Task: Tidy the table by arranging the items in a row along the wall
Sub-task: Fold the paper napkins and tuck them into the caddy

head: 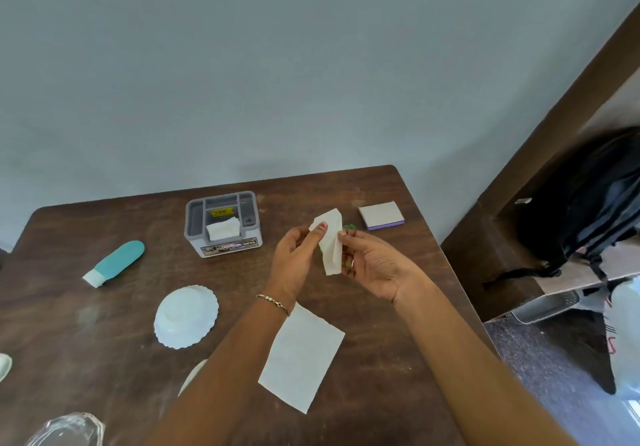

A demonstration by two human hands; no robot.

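Glass dish point(65, 428) sits bottom left. Mid-frame the left hand point(294, 258) and right hand point(374, 262) each pinch a folded tissue point(330, 248) over the surface point(69, 307), its long axis pointing up-frame at the wall point(311, 64).

Dark wooden table point(86, 348), far edge against the wall point(311, 64). Near the far edge: grey organiser box point(223, 237) holding white tissues; grey-and-purple block point(381, 215) toward the far right corner. Left side: teal tube point(117, 262) lying flat; upturned white scalloped bowl point(186, 315). Toward the near edge: flat paper tissue point(301, 359); clear glass dish point(65, 428), cropped.
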